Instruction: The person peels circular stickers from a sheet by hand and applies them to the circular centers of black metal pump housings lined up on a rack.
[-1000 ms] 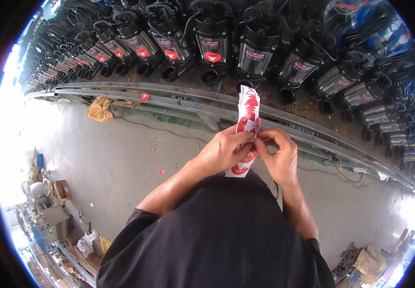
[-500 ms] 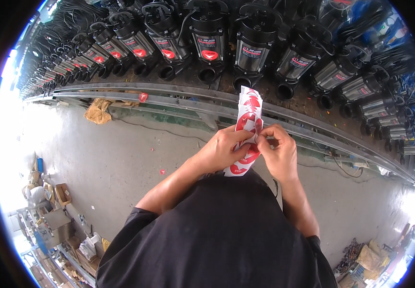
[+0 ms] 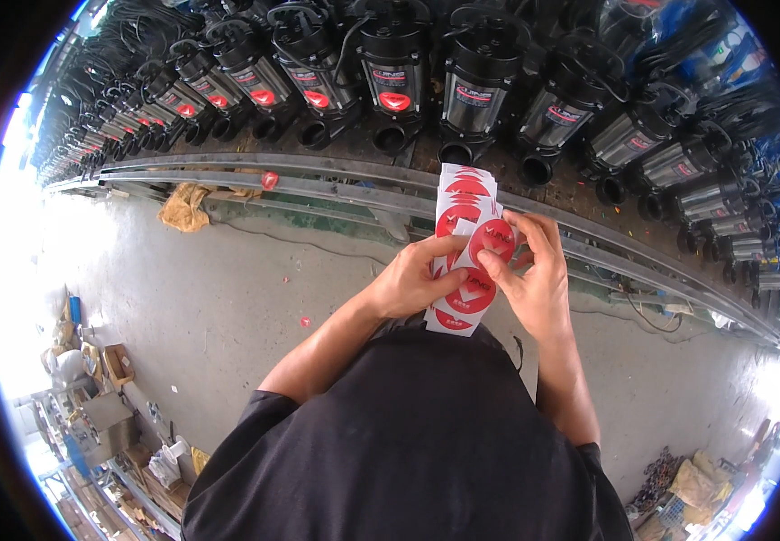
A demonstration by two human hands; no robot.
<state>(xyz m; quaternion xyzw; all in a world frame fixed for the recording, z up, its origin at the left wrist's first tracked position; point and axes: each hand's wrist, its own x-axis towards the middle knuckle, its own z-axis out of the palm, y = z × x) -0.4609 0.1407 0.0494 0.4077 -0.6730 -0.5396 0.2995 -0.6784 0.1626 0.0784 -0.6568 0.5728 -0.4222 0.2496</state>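
My left hand (image 3: 420,278) is closed on a stack of sticker sheets (image 3: 450,320), white strips printed with round red stickers. The thumb lies across the front of the strips. Pinched between the thumb and fingers of my right hand (image 3: 534,266) is one round red sticker (image 3: 492,240); it sits at the right edge of the strips, overlapping them, and I cannot tell whether it is wholly off the backing. Beyond my hands stands a steel and black pump (image 3: 474,95) with no red round sticker showing, while the pump (image 3: 392,77) left of it carries one low on its body.
Long rows of pumps stand on a dark bench behind metal rails (image 3: 345,192). Black cables (image 3: 128,45) pile up at the far left. A brown cloth (image 3: 184,208) hangs near the rail. Cardboard boxes (image 3: 119,363) lie at lower left, and a sack (image 3: 701,482) at lower right.
My right hand has moved slightly right and turned, with the round sticker now facing up in its fingers. The strips in my left hand have tilted more upright.
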